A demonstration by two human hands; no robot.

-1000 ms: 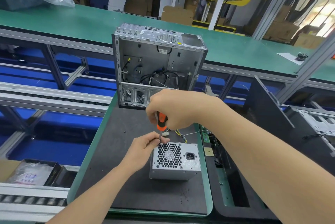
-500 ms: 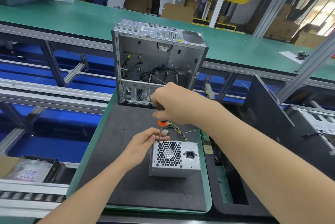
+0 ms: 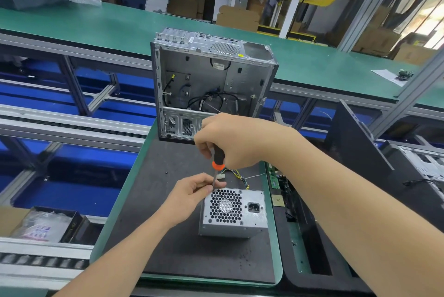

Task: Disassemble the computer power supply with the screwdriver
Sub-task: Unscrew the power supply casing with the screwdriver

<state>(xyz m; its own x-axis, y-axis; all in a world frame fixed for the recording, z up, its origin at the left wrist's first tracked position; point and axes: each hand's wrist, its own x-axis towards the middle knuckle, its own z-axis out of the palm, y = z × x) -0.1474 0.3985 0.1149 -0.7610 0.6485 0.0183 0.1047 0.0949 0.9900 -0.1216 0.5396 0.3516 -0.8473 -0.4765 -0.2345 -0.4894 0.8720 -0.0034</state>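
Two hands work at lower centre: our right hand [image 3: 231, 143] is wrapped round the screwdriver [image 3: 218, 164] handle, and our left hand [image 3: 191, 192] pinches its shaft just above the power supply [image 3: 234, 212], which sits on the counter [image 3: 165, 236]. We judge the metal box rigid, fairly heavy and sharp-edged, so it is best steadied by its flat sides, clear of the loose wires [image 3: 237, 175].

The power supply [image 3: 234, 215] is silver-grey with a honeycomb grille. The screwdriver [image 3: 217, 163] is black and orange, the mat [image 3: 153, 200] dark grey, the bench [image 3: 96, 25] green
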